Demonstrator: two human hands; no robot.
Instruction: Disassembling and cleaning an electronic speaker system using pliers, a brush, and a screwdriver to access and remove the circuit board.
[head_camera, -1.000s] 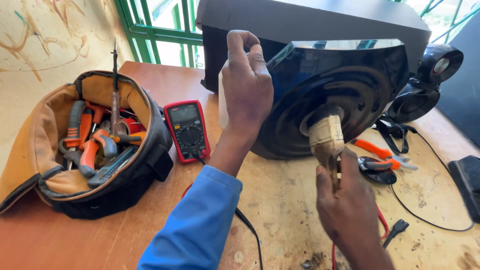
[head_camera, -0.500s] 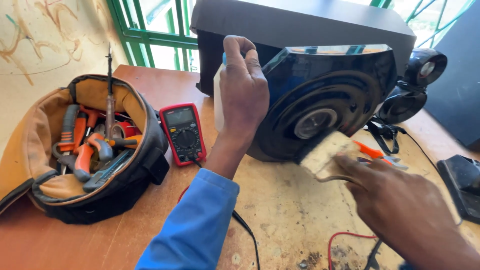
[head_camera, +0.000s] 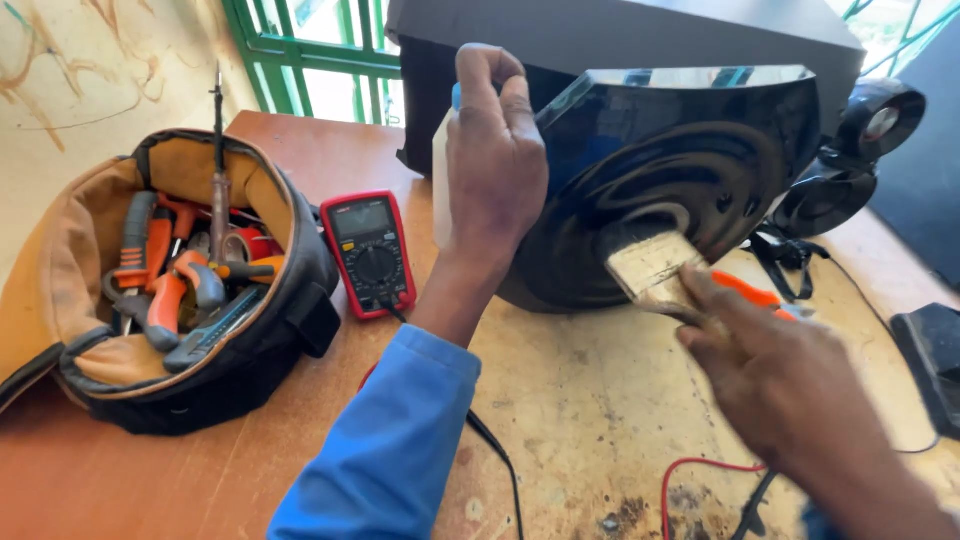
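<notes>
The step in hand looks like dusting: the right hand (head_camera: 790, 385), its fingers closed round the handle, lays a pale-bristled flat paintbrush (head_camera: 650, 268) against the glossy black curved speaker front panel (head_camera: 690, 170), which stands upright on the scuffed wooden worktop (head_camera: 570, 400). The left hand (head_camera: 495, 160) grips the panel's left edge. The next stroke likely needs that steadying hold. A tan open tool bag (head_camera: 150, 270) and a red multimeter (head_camera: 368, 250) lie left; green window bars (head_camera: 300, 50) stand behind.

open tool bag (head_camera: 290, 300), red multimeter (head_camera: 370, 252), wooden table (head_camera: 570, 400)
</notes>
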